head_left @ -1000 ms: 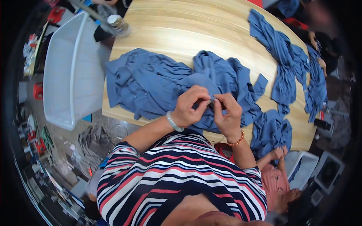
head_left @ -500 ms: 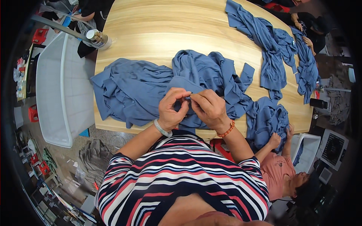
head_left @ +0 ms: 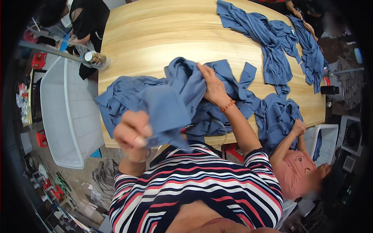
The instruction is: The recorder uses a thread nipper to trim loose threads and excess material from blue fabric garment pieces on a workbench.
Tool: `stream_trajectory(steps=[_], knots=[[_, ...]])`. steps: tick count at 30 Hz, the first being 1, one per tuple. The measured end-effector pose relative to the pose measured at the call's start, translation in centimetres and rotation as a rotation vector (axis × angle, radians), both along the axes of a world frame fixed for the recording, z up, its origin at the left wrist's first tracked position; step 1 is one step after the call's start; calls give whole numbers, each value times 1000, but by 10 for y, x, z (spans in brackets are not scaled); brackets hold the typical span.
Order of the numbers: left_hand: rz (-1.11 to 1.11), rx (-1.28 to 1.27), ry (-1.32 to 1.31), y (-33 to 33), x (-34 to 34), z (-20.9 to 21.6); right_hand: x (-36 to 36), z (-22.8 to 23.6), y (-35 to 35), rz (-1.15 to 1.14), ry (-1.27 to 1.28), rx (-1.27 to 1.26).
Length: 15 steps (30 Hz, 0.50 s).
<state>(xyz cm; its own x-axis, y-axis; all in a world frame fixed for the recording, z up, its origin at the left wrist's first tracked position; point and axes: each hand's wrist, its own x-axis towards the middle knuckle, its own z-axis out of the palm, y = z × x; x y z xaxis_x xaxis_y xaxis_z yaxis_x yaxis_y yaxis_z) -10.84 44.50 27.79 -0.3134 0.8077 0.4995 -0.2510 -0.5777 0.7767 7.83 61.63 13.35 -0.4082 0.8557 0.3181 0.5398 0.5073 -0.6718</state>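
- Two hands work one blue garment (head_left: 171, 105): the left hand (head_left: 132, 132), raised close to the camera, is closed in a fist on a fold of the cloth, lifting that part off the wooden worktop (head_left: 155, 42).
- The right hand (head_left: 211, 83) lies further out, fingers curled into the bunched middle of the same garment, gripping and pressing it against the heap.
- Beneath the lifted cloth, a small dark tool with a red tip (head_left: 187, 127) rests at the worktop's near edge.
- The rest of the garment sprawls crumpled to the person's left; nothing there looks folded or smoothed, so by my judgement the handling is at an early or middle stage.
- To the right, a co-worker's hand (head_left: 299, 126) touches another blue bundle (head_left: 278, 114).
- Left of the worktop stands a white plastic bin (head_left: 62, 116), with a small jar (head_left: 95, 58) at the far corner.
- Furthest off, more blue garments (head_left: 272, 42) lie loose and unsorted.
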Motion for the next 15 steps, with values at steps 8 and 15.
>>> stream_trajectory(steps=[8, 15], knots=[[190, -397, 766, 43, -15, -49, -16, 86, -1, 500, 290, -404], [-106, -613, 210, 40, -7, -102, -9, 139, -13, 805, 392, -210]])
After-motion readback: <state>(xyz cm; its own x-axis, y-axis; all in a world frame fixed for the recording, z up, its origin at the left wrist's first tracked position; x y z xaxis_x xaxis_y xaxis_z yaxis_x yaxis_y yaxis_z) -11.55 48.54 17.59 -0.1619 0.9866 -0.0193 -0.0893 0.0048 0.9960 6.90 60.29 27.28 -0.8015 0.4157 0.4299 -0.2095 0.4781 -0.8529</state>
